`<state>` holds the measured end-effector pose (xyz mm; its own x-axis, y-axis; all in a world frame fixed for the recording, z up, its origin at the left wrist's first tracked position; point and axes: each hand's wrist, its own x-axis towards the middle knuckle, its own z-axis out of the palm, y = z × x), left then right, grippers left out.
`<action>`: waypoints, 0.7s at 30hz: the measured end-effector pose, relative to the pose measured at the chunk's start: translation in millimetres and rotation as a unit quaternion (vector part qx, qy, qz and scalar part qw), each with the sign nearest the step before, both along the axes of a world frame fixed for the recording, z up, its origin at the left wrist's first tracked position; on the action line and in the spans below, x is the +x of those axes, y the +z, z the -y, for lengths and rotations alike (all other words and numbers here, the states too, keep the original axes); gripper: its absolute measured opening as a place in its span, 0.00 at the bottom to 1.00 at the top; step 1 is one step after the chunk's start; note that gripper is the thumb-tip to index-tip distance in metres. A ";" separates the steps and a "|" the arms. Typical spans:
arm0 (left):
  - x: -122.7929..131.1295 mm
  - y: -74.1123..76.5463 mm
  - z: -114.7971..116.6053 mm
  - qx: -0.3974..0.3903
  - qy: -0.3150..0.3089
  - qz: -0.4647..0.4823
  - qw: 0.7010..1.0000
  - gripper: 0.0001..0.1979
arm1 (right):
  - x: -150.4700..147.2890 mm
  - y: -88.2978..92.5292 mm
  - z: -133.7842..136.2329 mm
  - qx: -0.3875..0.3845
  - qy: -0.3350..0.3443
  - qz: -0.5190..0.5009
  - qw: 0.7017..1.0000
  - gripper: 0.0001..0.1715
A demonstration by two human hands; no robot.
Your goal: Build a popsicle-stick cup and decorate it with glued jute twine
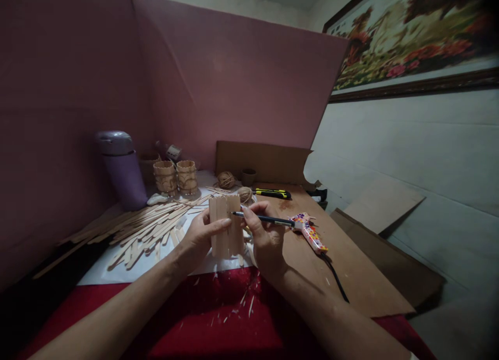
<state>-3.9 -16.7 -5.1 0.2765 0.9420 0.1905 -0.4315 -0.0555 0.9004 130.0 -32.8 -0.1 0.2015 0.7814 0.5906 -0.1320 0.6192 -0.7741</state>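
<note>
Left hand (198, 238) has the stick piece (225, 227) pinched by its side, held up over the front edge of the white sheet (97, 274) — right hand (268, 238) is gripping a pen (268, 220), tip at the wood, can't tell if it's touching. Loose sticks (152, 225) spill over the sheet's left edge, glue gun (310, 232)'s mid-board (351, 282), cutter (273, 194) near the board's back edge.
</note>
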 end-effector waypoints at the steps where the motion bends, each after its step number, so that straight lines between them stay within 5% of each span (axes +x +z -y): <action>1: 0.3 0.4 0.4 -0.001 0.001 -0.001 1.000 0.19 | 0.0 0.0 0.2 -0.001 0.000 0.001 1.000 0.10; 21: 0.7 4.2 3.1 -0.003 0.010 -0.006 1.000 0.20 | -0.6 0.2 0.1 -0.009 0.001 0.005 1.000 0.10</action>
<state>-3.1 -19.8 -0.9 0.2609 0.9481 0.1816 -0.4189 -0.0583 0.9061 129.3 -33.0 0.1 0.1935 0.7928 0.5780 -0.1246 0.6042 -0.7870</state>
